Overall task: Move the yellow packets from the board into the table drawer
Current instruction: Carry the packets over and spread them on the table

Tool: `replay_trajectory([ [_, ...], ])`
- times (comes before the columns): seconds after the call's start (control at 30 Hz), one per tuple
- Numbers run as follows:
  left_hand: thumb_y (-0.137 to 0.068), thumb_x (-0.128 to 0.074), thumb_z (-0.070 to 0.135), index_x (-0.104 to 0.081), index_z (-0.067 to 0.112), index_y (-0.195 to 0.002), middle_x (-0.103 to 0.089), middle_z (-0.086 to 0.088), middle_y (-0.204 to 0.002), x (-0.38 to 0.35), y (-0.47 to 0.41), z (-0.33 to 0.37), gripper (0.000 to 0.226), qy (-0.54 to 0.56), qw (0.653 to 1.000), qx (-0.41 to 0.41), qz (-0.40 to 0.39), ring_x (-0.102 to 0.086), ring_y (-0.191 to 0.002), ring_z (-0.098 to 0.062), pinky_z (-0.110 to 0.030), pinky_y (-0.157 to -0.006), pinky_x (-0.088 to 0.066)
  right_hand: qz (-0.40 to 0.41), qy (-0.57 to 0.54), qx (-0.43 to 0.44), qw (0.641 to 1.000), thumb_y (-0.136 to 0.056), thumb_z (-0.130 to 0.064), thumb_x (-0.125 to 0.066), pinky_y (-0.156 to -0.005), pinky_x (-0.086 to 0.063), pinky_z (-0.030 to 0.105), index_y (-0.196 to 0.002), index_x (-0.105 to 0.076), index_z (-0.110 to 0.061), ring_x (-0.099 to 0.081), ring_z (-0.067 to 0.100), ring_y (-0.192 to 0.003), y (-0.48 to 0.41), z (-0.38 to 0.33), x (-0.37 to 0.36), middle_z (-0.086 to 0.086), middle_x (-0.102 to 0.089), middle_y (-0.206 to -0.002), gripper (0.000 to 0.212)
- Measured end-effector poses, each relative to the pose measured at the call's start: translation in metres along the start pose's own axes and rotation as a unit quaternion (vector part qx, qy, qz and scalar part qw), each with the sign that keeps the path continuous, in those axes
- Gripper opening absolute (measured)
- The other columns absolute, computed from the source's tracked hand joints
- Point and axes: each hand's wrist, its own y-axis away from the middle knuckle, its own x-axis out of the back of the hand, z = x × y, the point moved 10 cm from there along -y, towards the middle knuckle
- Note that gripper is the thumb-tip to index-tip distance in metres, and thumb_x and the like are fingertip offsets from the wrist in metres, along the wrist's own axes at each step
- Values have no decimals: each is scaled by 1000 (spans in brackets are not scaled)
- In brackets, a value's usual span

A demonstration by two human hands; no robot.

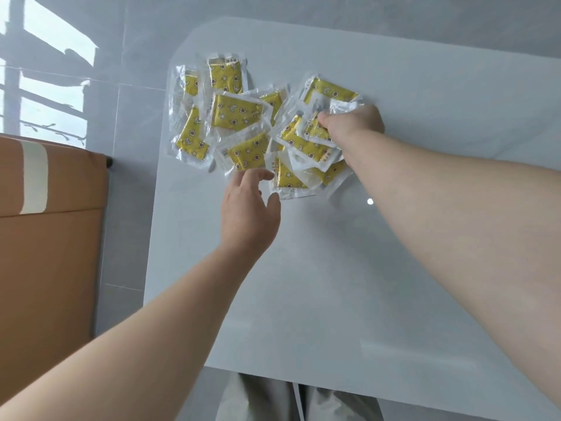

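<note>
The yellow packets (233, 112) lie in a loose, overlapping heap at the 12 o'clock end of the white surface (334, 268). Each is a flat clear sleeve over a yellow pad printed with stars and moons, and their long axes point every way. The left hand (247, 208) hovers with its grip apart, fingers relaxed. The nearest packet (249, 153) lies just beyond its fingertips at 12 o'clock, skewed, one corner toward the hand. The right hand (353, 124), at the heap's 3 o'clock side, has its grip clamped on a pinched packet (315, 130). The left hand looks better placed for the near one. No drawer is in view.
</note>
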Motion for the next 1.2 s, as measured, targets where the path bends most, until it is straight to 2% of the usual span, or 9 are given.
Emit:
replay_trajectory([
  [0.17,-92,-65,17,-60,23,-124,-55,7,-127,10,4,7,33,-6,1000,-6,-4,-54,-94,-8,-31,-95,-48,87,230,23,969,-76,-67,-71,-102,-37,43,-137,-39,-19,-42,28,-129,11,-11,22,10,-37,-142,84],
  [0.27,-92,-65,17,-60,24,-123,-55,7,-127,22,14,13,33,-13,1000,-1,-5,-55,-96,-9,-32,-95,-48,96,277,67,954,-84,-67,-60,-98,-36,43,-138,-35,-18,-42,29,-127,27,-15,33,11,-36,-141,77],
  [0.37,-92,-64,19,-58,24,-126,-54,6,-128,43,35,20,34,-27,999,24,-17,-55,-98,-10,-34,-97,-48,62,267,63,960,-92,-62,-50,-98,-37,44,-140,-35,-15,-44,31,-127,57,0,48,13,-37,-141,69],
  [0.5,-92,-63,21,-58,23,-125,-58,7,-124,85,85,46,33,-16,998,45,-44,-57,-95,-10,-31,-89,-49,-1,183,4,983,-97,-55,-47,-95,-45,41,-135,-47,-12,-54,34,-121,125,41,87,12,-49,-136,58],
  [0.6,-91,-65,22,-60,21,-121,-62,6,-116,110,126,65,30,-33,993,58,-102,-61,-99,-17,-33,-78,-51,-59,83,-14,995,-98,-52,-47,-68,-43,31,-113,-60,-12,-61,30,-89,191,69,109,11,-64,-106,44],
  [0.67,-92,-65,22,-60,19,-121,-62,4,-115,121,152,74,31,-47,985,70,-148,-60,-96,-19,-31,-72,-50,-92,-3,-55,994,-97,-52,-47,-59,-40,28,-109,-56,-22,-62,24,-71,236,94,121,8,-68,-93,33],
  [0.8,-93,-64,24,-60,19,-121,-63,4,-113,131,195,96,29,-75,976,43,-199,-61,-94,-18,-30,-73,-48,-109,-148,-134,974,-100,-48,-46,-61,-41,28,-98,-62,-15,-60,15,-59,317,143,145,1,-61,-77,37],
  [1.03,-91,-66,26,-62,22,-115,-63,6,-102,88,269,143,24,-120,944,-97,-291,-59,-85,-11,-27,-65,-46,-30,-336,-190,922,-101,-44,-46,-69,-43,30,-88,-61,-14,-61,17,-65,414,256,184,2,-61,-78,36],
  [1.2,-87,-69,25,-64,23,-105,-67,4,-100,29,359,181,18,-174,892,-191,-371,-67,-91,-19,-37,-82,-56,62,-464,-248,848,-102,-43,-47,-62,-40,27,-87,-61,-15,-58,16,-63,485,363,217,1,-58,-75,35],
])
